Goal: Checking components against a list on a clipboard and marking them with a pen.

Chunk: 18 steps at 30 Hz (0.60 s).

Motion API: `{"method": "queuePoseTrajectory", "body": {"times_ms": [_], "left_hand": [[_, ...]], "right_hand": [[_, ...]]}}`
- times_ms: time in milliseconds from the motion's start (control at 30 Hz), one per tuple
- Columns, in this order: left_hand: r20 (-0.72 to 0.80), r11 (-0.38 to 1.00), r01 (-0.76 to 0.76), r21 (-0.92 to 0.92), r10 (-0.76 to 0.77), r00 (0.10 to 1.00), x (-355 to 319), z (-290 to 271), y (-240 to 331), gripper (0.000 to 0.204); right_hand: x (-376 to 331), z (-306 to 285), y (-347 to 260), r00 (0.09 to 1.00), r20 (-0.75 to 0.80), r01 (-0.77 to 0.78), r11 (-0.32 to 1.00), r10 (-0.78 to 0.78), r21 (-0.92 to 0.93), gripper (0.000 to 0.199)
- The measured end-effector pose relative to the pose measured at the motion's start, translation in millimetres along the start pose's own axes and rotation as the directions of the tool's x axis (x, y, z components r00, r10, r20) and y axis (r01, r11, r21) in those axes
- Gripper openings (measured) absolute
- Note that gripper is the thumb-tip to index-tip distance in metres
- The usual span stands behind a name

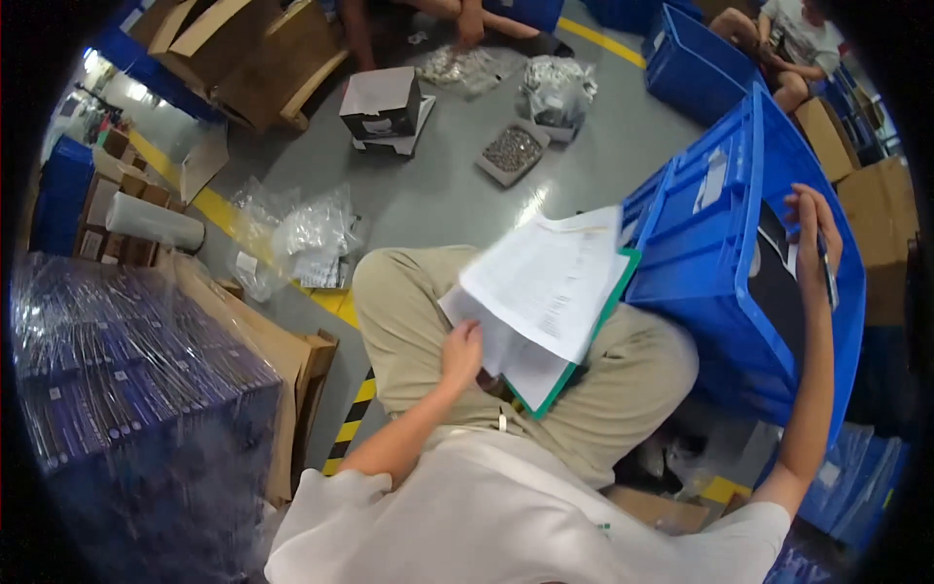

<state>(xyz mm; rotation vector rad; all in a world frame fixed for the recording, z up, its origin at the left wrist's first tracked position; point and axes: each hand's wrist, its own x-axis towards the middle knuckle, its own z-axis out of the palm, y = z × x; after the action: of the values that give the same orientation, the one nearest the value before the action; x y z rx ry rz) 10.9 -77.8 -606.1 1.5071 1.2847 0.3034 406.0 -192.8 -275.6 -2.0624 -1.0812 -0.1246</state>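
Observation:
My left hand [462, 352] is closed on the lower left edge of printed paper sheets [545, 282], which curl up from a green clipboard [615, 304] resting on my lap. The upper sheet looks slightly blurred. To the right, my right hand [815, 229] reaches over a tipped blue plastic crate [715, 229], with a slim dark pen [830, 282] held in it. Inside the crate, beside that hand, is a flat black item [776, 287] with a white label; whether my fingers touch it cannot be told.
Left stands a film-wrapped stack of purple-blue packages [146, 389]. Ahead on the floor lie a dark box [381, 102], a tray of small metal parts [513, 153] and clear plastic bags [306, 229]. Other people sit at the far side. Cardboard boxes [876, 214] stand behind the crate.

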Motion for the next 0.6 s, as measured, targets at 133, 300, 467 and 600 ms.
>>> {"method": "queuePoseTrajectory", "body": {"times_ms": [133, 300, 467, 600], "left_hand": [[0.084, 0.977, -0.209, -0.042, 0.212, 0.974, -11.5, 36.0, -45.8, 0.047], [0.306, 0.447, 0.273, -0.852, 0.003, 0.952, -14.3, 33.3, -13.6, 0.047], [0.512, -0.008, 0.512, -0.859, -0.058, 0.857, 4.7, 36.3, -5.4, 0.047], [0.618, -0.040, 0.617, -0.786, -0.073, 0.783, 19.2, 49.6, -40.4, 0.038]], "right_hand": [[2.0, -6.4, -11.7, 0.995, -0.050, 0.074, 0.986, -0.082, -0.150, 0.027], [-140.4, 27.6, -142.0, 0.883, -0.043, -0.457, 0.876, 0.468, 0.151, 0.060], [-222.2, 138.7, -103.5, 0.961, 0.246, -0.060, 0.965, 0.125, -0.255, 0.023], [-216.8, 184.2, -73.2, 0.969, 0.236, 0.055, 0.858, 0.078, -0.510, 0.020]]}}
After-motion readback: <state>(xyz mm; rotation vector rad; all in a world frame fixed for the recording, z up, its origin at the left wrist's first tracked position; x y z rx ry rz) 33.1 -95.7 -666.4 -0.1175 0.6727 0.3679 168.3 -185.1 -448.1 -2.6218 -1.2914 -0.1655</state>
